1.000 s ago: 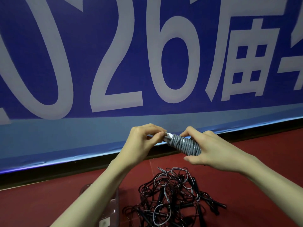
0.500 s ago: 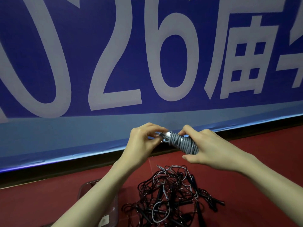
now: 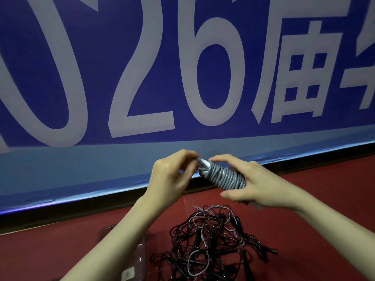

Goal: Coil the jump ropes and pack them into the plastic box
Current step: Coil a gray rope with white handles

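Observation:
A grey jump rope (image 3: pixel 223 176) is wound tightly around its handles into a compact bundle, held in the air in front of the banner. My right hand (image 3: pixel 257 183) grips the bundle's lower end, with the thumb along its top. My left hand (image 3: pixel 170 173) pinches the rope's loose end at the bundle's white upper tip. Below on the red floor lies a tangled heap of black and grey jump ropes (image 3: pixel 209 244). The clear plastic box (image 3: pixel 140 258) sits to the left of the heap, mostly hidden behind my left forearm.
A large blue banner (image 3: pixel 182 78) with white characters fills the wall ahead, with a black baseboard (image 3: pixel 60 211) beneath it. Red floor (image 3: pixel 324 189) stretches to the right of the heap and to the left of the box.
Both hands have stayed together on the grey bundle. My left fingers have worked the rope end at the tip. The view has tilted slightly, showing more of the box.

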`<state>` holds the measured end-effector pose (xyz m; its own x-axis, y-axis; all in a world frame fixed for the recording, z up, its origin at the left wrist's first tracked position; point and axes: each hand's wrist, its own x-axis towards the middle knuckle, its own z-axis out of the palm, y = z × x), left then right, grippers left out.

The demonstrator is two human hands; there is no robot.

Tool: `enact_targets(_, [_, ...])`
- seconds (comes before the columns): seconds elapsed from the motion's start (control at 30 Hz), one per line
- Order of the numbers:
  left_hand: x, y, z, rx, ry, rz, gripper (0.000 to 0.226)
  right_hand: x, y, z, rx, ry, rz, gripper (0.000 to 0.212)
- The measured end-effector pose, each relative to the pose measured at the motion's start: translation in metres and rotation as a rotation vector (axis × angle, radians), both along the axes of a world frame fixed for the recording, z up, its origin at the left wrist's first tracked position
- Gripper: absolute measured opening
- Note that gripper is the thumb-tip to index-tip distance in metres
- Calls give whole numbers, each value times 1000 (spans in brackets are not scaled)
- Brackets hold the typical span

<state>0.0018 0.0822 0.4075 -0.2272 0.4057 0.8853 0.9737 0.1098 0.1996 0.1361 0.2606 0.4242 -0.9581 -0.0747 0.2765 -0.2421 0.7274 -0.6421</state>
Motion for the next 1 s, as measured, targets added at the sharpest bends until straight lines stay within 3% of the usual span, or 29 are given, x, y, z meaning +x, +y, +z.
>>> enact_targets(0.17, [13, 8, 5, 170, -328, 24, 7, 0, -1, -1, 45, 45, 10, 64])
enact_targets(0.3, [20, 14, 16, 338, -678, -49, 20, -6, -5, -6, 230, 162, -75, 67])
enact_targets(0.47, [20, 19, 17, 379, -956, -155, 22, -12, -1, -20, 363, 316, -122, 70])
enact_targets(0.67, [17, 21, 12, 304, -1032, -154, 21, -16, 6, -29, 523, 524, -156, 69])
enact_targets(1.0, [1, 15, 12, 172, -1284, -216, 23, -21, -3, -38, 502, 330, -105, 67])
